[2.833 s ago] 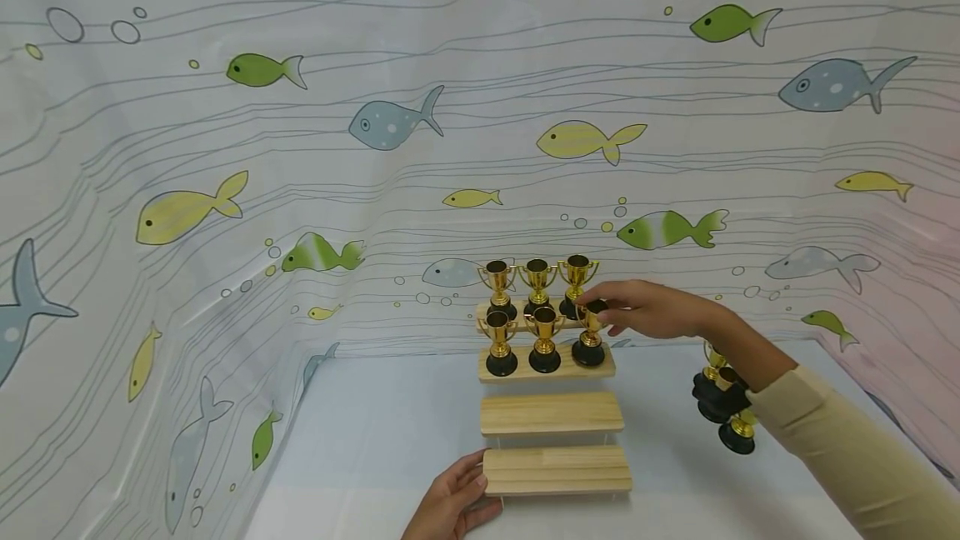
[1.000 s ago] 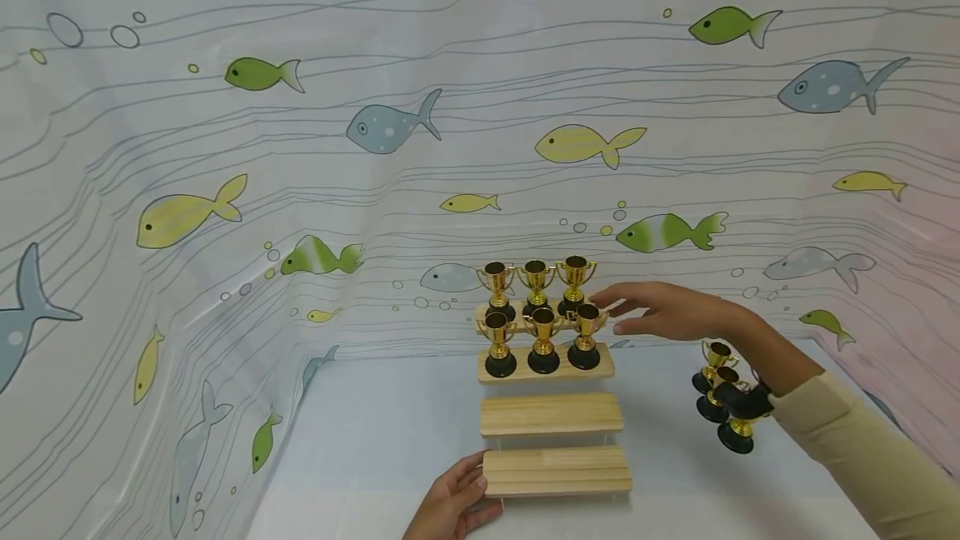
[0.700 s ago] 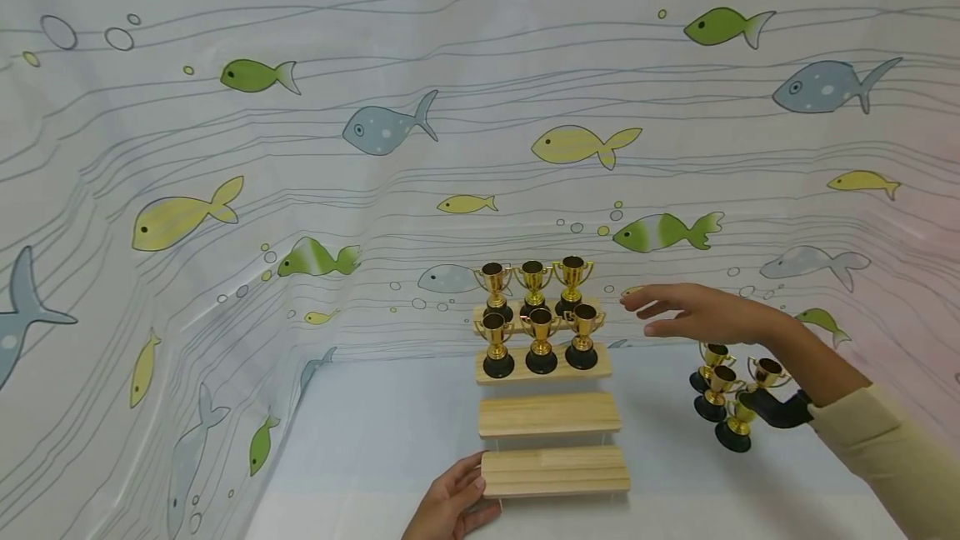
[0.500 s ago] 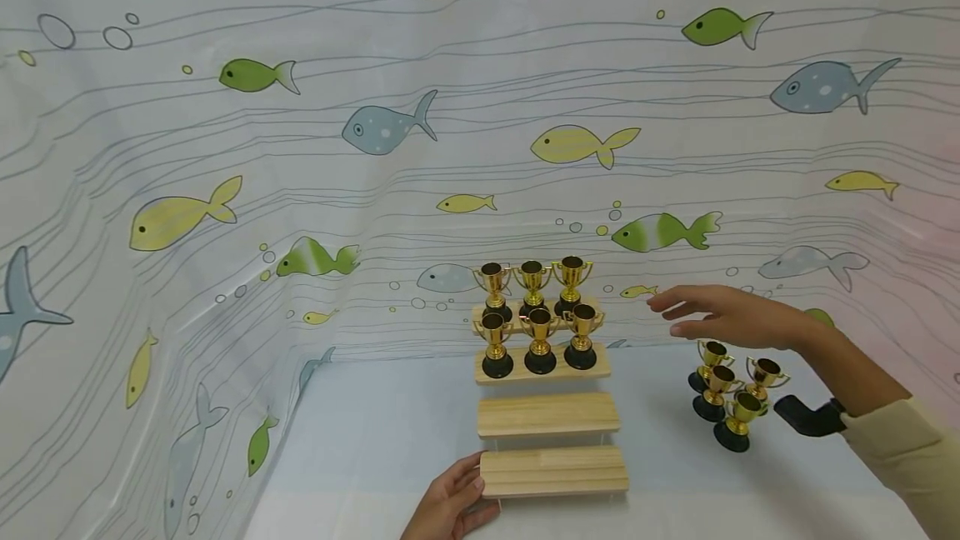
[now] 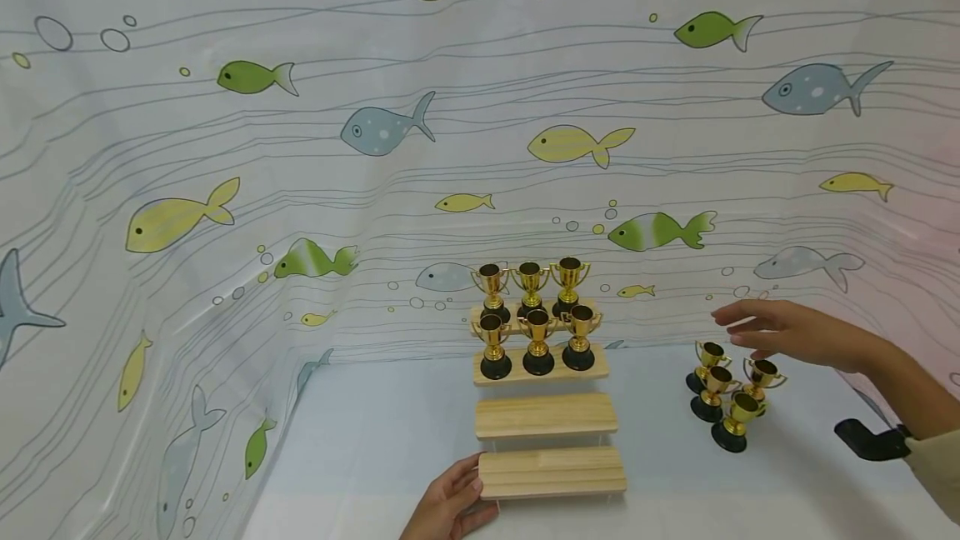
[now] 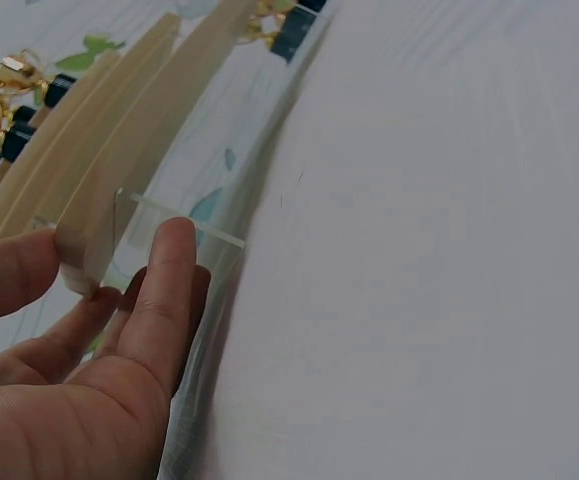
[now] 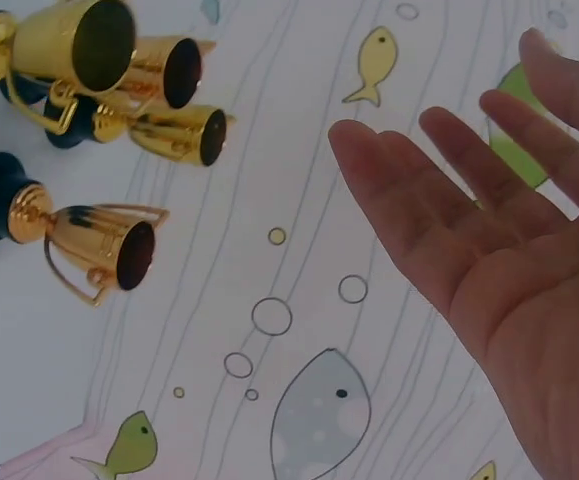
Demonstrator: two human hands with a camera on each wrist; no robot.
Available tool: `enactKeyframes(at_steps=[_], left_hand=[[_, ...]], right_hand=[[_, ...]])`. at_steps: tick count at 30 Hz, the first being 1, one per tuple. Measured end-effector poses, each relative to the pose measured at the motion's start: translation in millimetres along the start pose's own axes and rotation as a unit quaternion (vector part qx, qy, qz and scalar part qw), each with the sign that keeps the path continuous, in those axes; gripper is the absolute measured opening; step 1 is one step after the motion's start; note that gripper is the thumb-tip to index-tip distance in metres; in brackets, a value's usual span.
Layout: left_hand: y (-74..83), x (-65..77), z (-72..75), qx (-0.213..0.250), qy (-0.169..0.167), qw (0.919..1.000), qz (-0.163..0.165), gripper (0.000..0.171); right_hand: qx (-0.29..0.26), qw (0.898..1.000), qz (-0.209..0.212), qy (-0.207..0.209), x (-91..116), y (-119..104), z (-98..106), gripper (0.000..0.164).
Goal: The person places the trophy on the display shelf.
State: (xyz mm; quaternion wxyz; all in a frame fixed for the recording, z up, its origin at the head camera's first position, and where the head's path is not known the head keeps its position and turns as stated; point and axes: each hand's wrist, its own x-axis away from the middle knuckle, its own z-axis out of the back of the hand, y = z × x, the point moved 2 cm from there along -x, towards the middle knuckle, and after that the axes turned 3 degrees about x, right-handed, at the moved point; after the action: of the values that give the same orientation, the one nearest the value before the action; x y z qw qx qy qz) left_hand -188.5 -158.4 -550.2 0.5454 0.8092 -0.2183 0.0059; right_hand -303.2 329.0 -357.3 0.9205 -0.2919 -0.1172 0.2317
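My left hand (image 5: 450,500) holds the left end of the lowest tier of a stepped wooden display stand (image 5: 553,475). In the left wrist view, the thumb and fingers pinch the end of the board (image 6: 94,235) near its clear support. Small gold trophy cups on black bases stand upright on the two upper tiers, three per tier, including a front right trophy (image 5: 580,338). My right hand (image 5: 802,332) hovers palm down, fingers extended and holding nothing, over a group of several more trophies (image 5: 738,415) at the right. The right wrist view shows these trophies (image 7: 104,240) apart from the fingers.
The two lower tiers, one being the third tier board (image 5: 546,417), show bare wood. A white tabletop (image 5: 367,432) lies under the stand and loose trophies. Behind rises a backdrop (image 5: 300,148) printed with fish. A black strap piece (image 5: 870,440) juts from the right wrist.
My right hand has let go of the front right trophy on the second tier and moved right, over the loose trophies. The left hand has stayed on the stand.
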Motion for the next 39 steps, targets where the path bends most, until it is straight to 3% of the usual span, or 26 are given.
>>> enactKeyframes(at_steps=[4, 11, 19, 39], left_hand=[[0.9, 0.1, 0.4, 0.000, -0.001, 1.0000, 0.000, 0.067], [2.5, 0.7, -0.3, -0.005, 0.001, 1.0000, 0.000, 0.069], [1.7, 0.5, -0.9, -0.004, -0.003, 1.0000, -0.003, 0.067], [-0.5, -1.5, -0.1, -0.002, -0.003, 1.0000, -0.006, 0.068]], right_hand=[[-0.001, 1.000, -0.023, 0.004, 7, 17, 0, 0.042], [-0.028, 0.999, -0.026, -0.005, 16, 42, -1, 0.045], [-0.049, 0.995, -0.084, 0.008, 21, 76, -13, 0.055], [-0.069, 0.994, -0.087, 0.020, 22, 94, -26, 0.055]])
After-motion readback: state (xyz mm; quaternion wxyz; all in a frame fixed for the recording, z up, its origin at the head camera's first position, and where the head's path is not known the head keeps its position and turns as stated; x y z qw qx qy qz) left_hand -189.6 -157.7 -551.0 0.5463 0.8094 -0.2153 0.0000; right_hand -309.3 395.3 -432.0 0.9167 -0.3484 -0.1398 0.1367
